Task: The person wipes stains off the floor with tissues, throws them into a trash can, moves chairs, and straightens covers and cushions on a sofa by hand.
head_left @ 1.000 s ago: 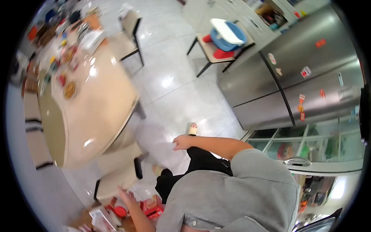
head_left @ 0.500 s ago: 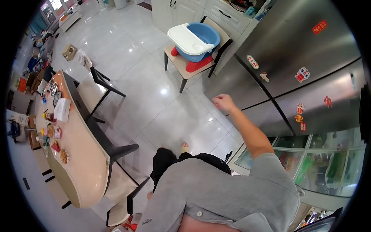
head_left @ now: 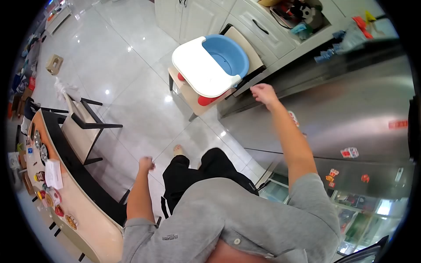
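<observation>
Out in front now with the right hand (head_left: pixel 264 94), just beside the booster seat (head_left: pixel 239 57) but apart from it, with fingers loosely closed and nothing visible in hold. Down lower with the left hand (head_left: pixel 147 164), balled up over the tiles; too blurred to tell of anything small inside. Already resting on a dining chair (head_left: pixel 186 94) by the cabinets (head_left: pixel 201 22), complete with white tray (head_left: pixel 199 65) across the front: that same seat. No grasp made, no lift begun, no contact from either side; only near, as far as shows. On to the containers: look into the blue hollow of the seat, marked by tiny dark spots. Up to the open shelf (head_left: pixel 322 33), stocked with a black-and-white figure (head_left: pixel 302 11) and a teal item (head_left: pixel 302 30). Over to the table (head_left: pixel 83 206) for a white box (head_left: pixel 53 174), contents hidden, and a small dish (head_left: pixel 71 222) of something yellowish. Closed, by the look of it, at the fridge (head_left: pixel 342 114); impossible to see inside.
</observation>
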`<action>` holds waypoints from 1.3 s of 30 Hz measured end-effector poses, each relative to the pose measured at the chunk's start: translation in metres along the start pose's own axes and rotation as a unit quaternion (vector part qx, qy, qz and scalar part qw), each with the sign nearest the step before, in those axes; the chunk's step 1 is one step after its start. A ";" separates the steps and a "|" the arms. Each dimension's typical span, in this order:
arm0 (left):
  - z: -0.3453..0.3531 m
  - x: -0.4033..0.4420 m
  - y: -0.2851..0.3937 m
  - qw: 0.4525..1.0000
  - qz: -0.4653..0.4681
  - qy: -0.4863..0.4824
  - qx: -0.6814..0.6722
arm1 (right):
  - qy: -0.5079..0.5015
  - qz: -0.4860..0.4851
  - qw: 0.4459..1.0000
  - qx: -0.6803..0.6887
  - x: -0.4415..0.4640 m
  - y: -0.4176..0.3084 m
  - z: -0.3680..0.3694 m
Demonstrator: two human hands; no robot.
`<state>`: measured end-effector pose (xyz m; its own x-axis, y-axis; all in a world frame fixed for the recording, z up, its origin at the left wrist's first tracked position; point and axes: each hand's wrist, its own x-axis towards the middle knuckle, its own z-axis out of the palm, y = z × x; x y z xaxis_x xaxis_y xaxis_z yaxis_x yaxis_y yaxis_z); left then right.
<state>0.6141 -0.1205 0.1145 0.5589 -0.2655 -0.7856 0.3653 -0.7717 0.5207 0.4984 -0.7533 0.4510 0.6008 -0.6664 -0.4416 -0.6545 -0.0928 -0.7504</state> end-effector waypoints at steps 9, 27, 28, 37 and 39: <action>0.068 0.073 0.294 0.980 -0.018 0.039 -0.193 | 0.252 -0.008 0.910 -0.330 0.270 -0.020 -0.044; 0.203 0.309 0.347 0.956 -0.066 0.126 -0.256 | 0.091 -0.121 0.951 -0.269 0.437 0.006 -0.021; 0.205 0.311 0.345 0.953 -0.068 0.144 -0.258 | 0.090 -0.125 0.949 -0.273 0.434 0.005 -0.020; 0.184 0.324 0.307 0.941 -0.046 0.115 -0.314 | 0.084 -0.136 0.950 -0.269 0.408 -0.016 -0.003; 0.197 0.325 0.272 0.918 -0.038 0.135 -0.372 | 0.070 -0.140 0.954 -0.255 0.389 -0.031 0.017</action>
<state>0.7480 -0.5309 -0.0649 0.6378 0.0026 -0.7702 0.7620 -0.1475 0.6306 0.7599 -0.9968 0.2940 0.7418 -0.6507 -0.1620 -0.6362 -0.6066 -0.4768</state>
